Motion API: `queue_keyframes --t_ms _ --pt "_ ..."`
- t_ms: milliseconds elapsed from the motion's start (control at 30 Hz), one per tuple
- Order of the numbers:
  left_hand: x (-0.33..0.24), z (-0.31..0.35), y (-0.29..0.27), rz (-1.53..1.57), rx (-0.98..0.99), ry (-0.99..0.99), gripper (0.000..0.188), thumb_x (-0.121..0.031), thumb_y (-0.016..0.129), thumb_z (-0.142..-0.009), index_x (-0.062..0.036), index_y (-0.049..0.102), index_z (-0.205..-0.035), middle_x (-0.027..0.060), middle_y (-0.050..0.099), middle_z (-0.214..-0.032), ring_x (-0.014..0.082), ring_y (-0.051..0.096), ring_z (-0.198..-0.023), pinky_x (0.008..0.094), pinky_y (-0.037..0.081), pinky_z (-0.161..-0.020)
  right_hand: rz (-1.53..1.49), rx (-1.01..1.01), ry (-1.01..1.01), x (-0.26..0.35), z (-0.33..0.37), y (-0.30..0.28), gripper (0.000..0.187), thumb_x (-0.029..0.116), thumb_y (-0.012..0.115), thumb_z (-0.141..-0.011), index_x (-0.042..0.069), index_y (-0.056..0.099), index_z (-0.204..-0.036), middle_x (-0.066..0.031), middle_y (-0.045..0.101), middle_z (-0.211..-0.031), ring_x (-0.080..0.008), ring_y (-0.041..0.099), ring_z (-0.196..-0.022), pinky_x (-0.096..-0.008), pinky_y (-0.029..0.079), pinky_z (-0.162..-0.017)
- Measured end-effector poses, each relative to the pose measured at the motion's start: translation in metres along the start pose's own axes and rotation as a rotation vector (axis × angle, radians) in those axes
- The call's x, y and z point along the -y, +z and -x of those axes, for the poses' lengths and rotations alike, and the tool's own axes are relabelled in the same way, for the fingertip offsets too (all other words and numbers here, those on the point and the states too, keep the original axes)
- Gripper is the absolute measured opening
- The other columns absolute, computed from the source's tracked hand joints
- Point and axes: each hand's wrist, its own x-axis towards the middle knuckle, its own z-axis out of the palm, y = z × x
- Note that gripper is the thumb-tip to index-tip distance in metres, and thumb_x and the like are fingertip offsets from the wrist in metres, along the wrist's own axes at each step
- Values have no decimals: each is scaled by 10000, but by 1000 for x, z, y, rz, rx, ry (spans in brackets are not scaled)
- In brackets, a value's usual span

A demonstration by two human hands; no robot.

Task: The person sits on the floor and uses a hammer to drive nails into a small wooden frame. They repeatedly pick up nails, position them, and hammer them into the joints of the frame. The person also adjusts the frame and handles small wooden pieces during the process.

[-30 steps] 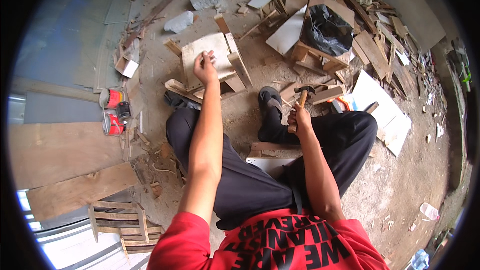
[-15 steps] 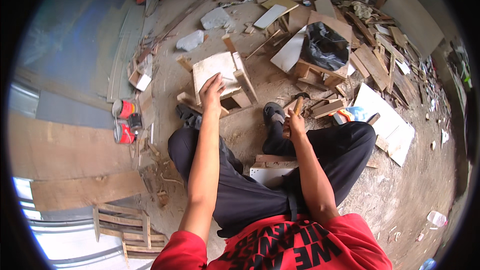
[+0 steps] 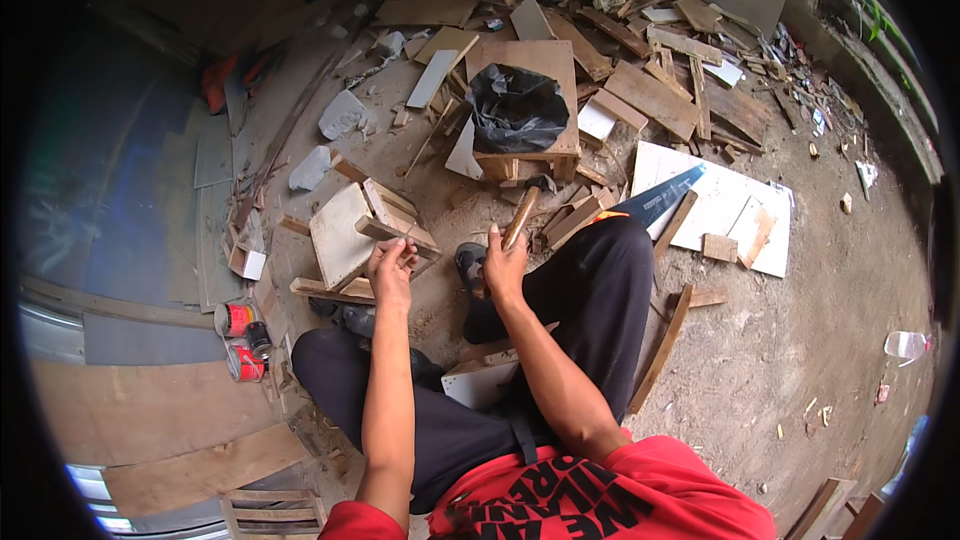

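My right hand is closed round the wooden handle of a hammer, whose dark head points away from me, near the box with the black bag. My left hand is at the near right corner of a small wooden stool. Its thumb and fingers are pinched together against a wooden bar; whatever lies between them is too small to make out. The stool has a pale, whitish top and bare wood legs, and it rests tilted on the ground by my left foot.
A wooden box lined with a black bag stands ahead. Right of it, a handsaw lies over a white board. Scrap wood is heaped behind. Red cans stand at the left, and a plastic bottle lies far right.
My view has swung to the right. My left hand has gone from the stool's top to its corner bar, and the stool has turned. The hammer stays in my right hand.
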Motion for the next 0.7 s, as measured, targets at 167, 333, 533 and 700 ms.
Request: queue_keyframes --t_ms 167,333,533,700 --pt "21 8 13 -211 51 121 81 -15 669 -883 -64 606 -872 114 720 -949 158 677 -776 289 542 -722 51 142 113 37 28 1 423 393 654 -971 -4 519 -1020 -146 596 -834 -233 571 -762 -392 476 -725" --pt "17 15 14 -303 -49 60 173 -91 693 -926 -23 615 -1065 118 734 -1040 159 700 -852 284 534 -739 -27 271 59 49 54 11 417 384 694 -948 4 525 -969 -102 562 -761 -203 539 -689 -374 457 -651" --pt "27 32 -2 -262 -219 53 318 -141 673 -951 -35 630 -1247 90 731 -1062 151 685 -910 285 532 -765 -65 340 117 58 48 14 377 342 703 -955 10 525 -938 -20 515 -707 -129 469 -638 -314 418 -587" --pt "48 47 -5 -219 -339 -10 237 -195 673 -957 -63 686 -1153 64 730 -1026 156 677 -913 291 533 -769 -65 318 149 42 46 15 388 359 684 -968 -4 546 -970 -46 553 -776 -136 503 -691 -312 446 -647"
